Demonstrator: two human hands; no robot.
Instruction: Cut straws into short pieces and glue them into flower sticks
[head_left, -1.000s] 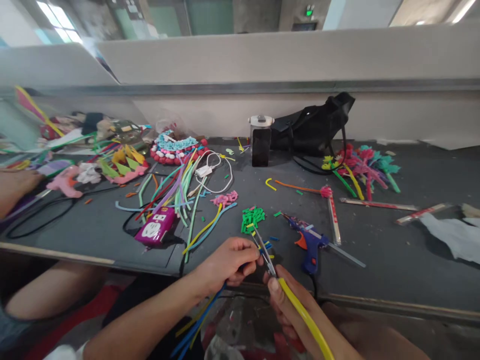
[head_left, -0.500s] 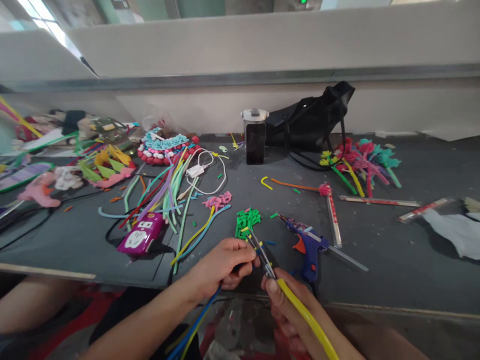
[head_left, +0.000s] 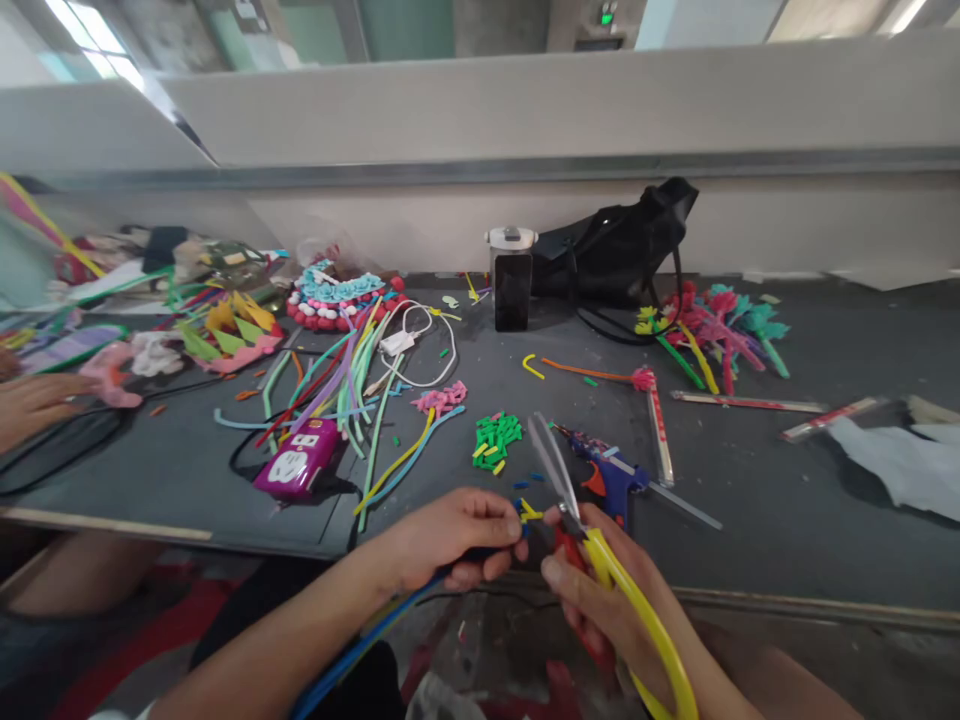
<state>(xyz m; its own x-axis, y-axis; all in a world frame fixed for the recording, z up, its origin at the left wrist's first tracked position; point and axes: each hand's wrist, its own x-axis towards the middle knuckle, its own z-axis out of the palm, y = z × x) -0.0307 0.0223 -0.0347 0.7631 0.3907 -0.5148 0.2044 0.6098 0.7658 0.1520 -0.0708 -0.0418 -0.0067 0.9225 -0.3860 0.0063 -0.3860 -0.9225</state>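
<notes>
My left hand [head_left: 450, 540] is closed in a pinch on a bundle of blue and yellow foam strips [head_left: 360, 645] whose short ends stick out by my fingertips. My right hand [head_left: 607, 600] grips scissors [head_left: 555, 470] with red and yellow handles; the blades point up and away, just right of the strip ends. Small cut pieces, blue and yellow, lie on the grey table [head_left: 750, 480] just beyond my fingers. A pile of green cut pieces [head_left: 495, 438] sits a little farther back.
A blue glue gun [head_left: 615, 478] lies right of the scissors. A purple power strip [head_left: 298, 460], loose coloured strips [head_left: 345, 380], a white cable, a phone [head_left: 513, 290], a black bag [head_left: 622, 250] and foam flowers [head_left: 712, 325] crowd the table. Another person's hand [head_left: 34, 405] rests at far left.
The scissors have swung up and to the right, off the strip ends, blades now raised. My left hand keeps its pinch. The other person's hand is back in view at left.
</notes>
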